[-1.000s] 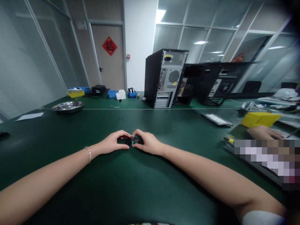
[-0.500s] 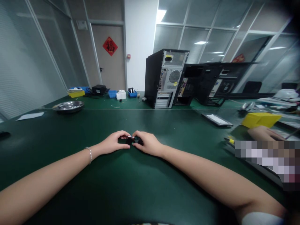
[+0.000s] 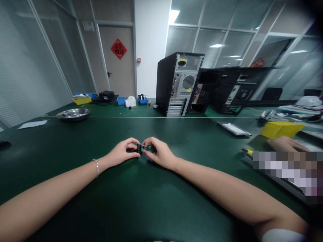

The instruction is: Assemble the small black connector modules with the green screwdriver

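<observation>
My left hand [image 3: 123,151] and my right hand [image 3: 160,152] meet over the green table [image 3: 141,198], a little above its surface. Between their fingertips sits a small black part with a green piece [image 3: 141,148]. Both hands pinch it, the left on its black end and the right on its green end. What the part is I cannot make out. A thin bracelet [image 3: 96,167] circles my left wrist.
A black computer tower [image 3: 176,84] stands at the back centre beside an open case [image 3: 227,89]. A metal bowl [image 3: 73,114] lies far left, blue and yellow bins [image 3: 82,99] behind it. Another person's hand [image 3: 285,144] rests at the right by a yellow box [image 3: 280,128].
Both hands have lifted slightly off the table and moved a bit away from me, still holding the small part; the green piece shows more between the fingers.
</observation>
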Motion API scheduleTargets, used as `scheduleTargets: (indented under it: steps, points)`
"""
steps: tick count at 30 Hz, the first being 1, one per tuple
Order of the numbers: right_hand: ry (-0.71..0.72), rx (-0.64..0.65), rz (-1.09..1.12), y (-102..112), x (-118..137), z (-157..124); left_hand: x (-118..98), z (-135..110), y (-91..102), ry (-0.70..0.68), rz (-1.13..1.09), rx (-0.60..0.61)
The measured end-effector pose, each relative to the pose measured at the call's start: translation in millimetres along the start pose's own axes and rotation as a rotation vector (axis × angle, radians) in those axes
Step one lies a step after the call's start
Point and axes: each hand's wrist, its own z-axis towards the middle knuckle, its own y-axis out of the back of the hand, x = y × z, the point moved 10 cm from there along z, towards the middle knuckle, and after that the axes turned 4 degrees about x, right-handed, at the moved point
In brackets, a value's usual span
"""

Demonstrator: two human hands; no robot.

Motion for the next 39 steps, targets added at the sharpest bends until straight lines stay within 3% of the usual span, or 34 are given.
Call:
scheduleTargets:
  steps: [18,30,39]
  points:
    - [0.028,0.036,0.000,-6.6,5.1,1.0,-8.0,-3.3,-3.1,-0.047,0.074,-0.065]
    - [0.077,0.062,0.016,-9.3,7.0,1.9,-12.9,-2.8,-5.5,-0.081,-0.003,-0.056]
    - [0.125,0.015,0.017,0.5,11.6,2.0,-8.4,-2.2,-1.0,-0.057,-0.010,-0.073]
